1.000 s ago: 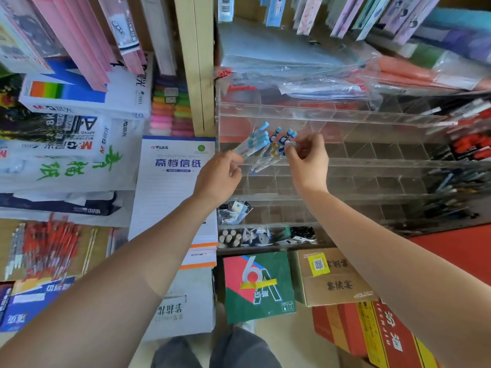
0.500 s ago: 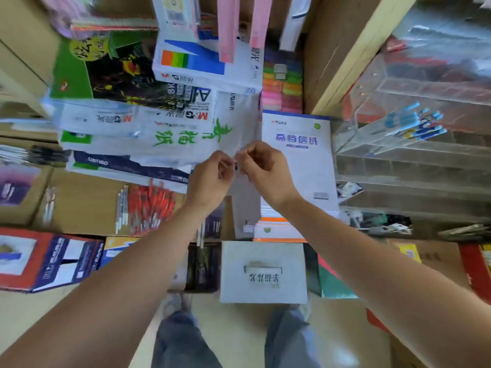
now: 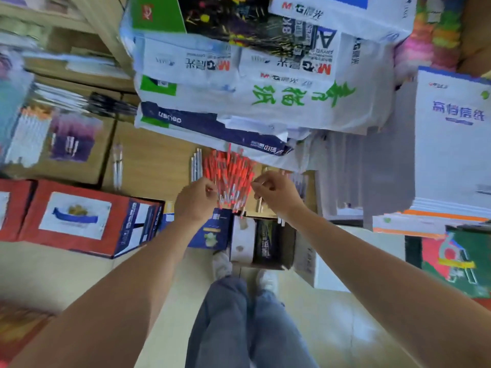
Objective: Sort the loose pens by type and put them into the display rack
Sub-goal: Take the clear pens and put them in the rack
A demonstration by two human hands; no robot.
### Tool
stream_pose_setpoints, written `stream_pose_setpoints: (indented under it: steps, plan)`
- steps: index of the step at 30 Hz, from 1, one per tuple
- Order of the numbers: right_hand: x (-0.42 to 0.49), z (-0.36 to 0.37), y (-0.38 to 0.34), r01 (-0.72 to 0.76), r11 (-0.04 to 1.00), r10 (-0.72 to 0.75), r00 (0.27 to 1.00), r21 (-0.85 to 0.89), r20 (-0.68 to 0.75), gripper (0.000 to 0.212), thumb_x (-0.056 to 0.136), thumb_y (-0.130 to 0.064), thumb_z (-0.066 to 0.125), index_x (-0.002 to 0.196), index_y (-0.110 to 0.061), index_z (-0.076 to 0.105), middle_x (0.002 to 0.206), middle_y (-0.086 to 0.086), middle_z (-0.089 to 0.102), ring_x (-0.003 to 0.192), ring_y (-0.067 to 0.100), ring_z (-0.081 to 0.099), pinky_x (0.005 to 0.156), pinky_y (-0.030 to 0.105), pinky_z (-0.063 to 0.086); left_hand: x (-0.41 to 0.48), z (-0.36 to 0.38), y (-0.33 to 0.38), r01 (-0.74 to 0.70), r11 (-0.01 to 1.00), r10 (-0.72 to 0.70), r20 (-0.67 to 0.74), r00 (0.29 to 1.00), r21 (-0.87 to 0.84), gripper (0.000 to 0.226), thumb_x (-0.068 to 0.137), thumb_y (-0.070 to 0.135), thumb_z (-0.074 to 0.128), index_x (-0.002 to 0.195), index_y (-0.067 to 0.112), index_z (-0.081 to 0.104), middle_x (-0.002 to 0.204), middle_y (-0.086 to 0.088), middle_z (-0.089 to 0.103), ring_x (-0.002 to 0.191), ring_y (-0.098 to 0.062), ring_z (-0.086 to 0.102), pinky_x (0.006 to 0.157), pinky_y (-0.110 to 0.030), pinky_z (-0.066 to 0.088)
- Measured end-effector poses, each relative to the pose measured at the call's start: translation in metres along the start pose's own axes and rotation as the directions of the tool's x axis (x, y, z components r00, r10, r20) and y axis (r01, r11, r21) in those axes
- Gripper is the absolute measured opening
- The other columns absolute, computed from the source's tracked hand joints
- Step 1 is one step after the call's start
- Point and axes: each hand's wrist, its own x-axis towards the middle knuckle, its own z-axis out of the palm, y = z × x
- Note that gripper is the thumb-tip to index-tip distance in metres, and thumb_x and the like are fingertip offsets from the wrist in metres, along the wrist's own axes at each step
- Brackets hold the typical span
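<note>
While both hands hover at its sides, a heap of red pens (image 3: 231,173) lies between the fingers on the cardboard surface (image 3: 159,160).
The left hand (image 3: 195,199) is at the heap's left edge, fingers curled, tips against the nearest pens. The right hand (image 3: 276,193) is at the right edge, curled likewise. Blur hides whether either grasps a pen. Both forearms reach forward, backs of the hands up. A few white pens (image 3: 196,166) lie just left of the heap.
</note>
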Motion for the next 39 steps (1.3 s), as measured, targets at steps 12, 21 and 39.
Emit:
stream_pose_setpoints:
  steps: [12,21,39]
  plan:
    - [0.074,0.086,0.04,0.053,0.992,-0.036,0.99,-0.116,0.137,0.009,0.094,-0.016,0.055,0.1,-0.014,0.063,0.085,-0.005,0.063,0.067,0.008,0.058,0.057,0.016,0.041,0.063,0.046,-0.086,0.198,0.98,-0.197,-0.068,0.978,0.0,0.021,0.093,0.019,0.053,0.111,0.009,0.056,0.113,-0.011,0.063,0.099,-0.029,0.06,0.076,-0.034,0.042]
    - [0.103,0.107,0.063,0.11,0.978,-0.084,0.985,-0.178,0.149,0.015,0.095,-0.014,0.052,0.102,-0.014,0.065,0.097,0.002,0.069,0.077,0.015,0.063,0.072,0.024,0.05,0.1,0.072,-0.096,0.205,0.976,-0.188,-0.184,0.965,0.074,0.042,0.092,0.024,0.06,0.122,0.0,0.045,0.12,-0.021,0.049,0.098,-0.038,0.056,0.071,-0.034,0.036]
    - [0.112,0.111,0.064,-0.015,0.99,0.028,0.995,-0.142,0.092,0.014,0.095,-0.019,0.055,0.094,-0.01,0.065,0.076,-0.002,0.068,0.057,0.008,0.067,0.061,0.026,0.058,0.142,0.06,-0.105,0.127,0.93,-0.108,-0.073,0.991,0.345,0.05,0.089,0.026,0.06,0.118,-0.011,0.046,0.108,-0.024,0.055,0.094,-0.037,0.059,0.062,-0.033,0.036]
